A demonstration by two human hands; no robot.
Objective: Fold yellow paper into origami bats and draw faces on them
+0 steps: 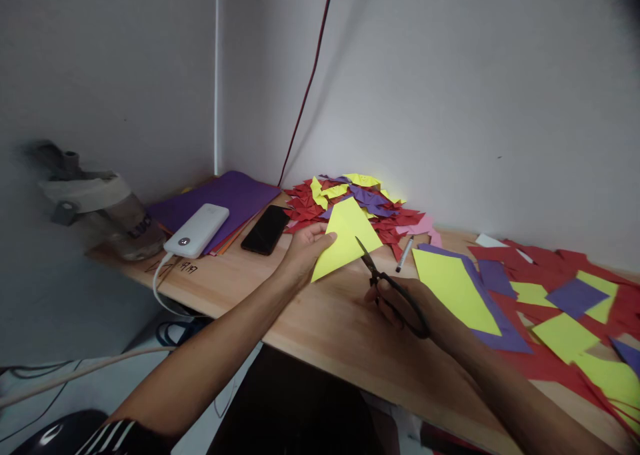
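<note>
My left hand (306, 251) pinches the left edge of a folded sheet of yellow paper (345, 238), holding it up over the wooden table. In my right hand (400, 301) is a pair of dark scissors (373, 268), my fingers through the handles. The scissor blades point up and left, their tips at the right part of the yellow paper. Whether they touch it I cannot tell. Behind the paper lies a heap of folded paper pieces (370, 195) in red, yellow and purple.
A white power bank (197, 230) with a cable rests on purple sheets (240, 191), beside a black phone (265, 229). A clear bottle (120, 221) stands at the far left. A marker (405, 253) lies right of the heap. Coloured paper cuttings (565, 335) cover the table's right side.
</note>
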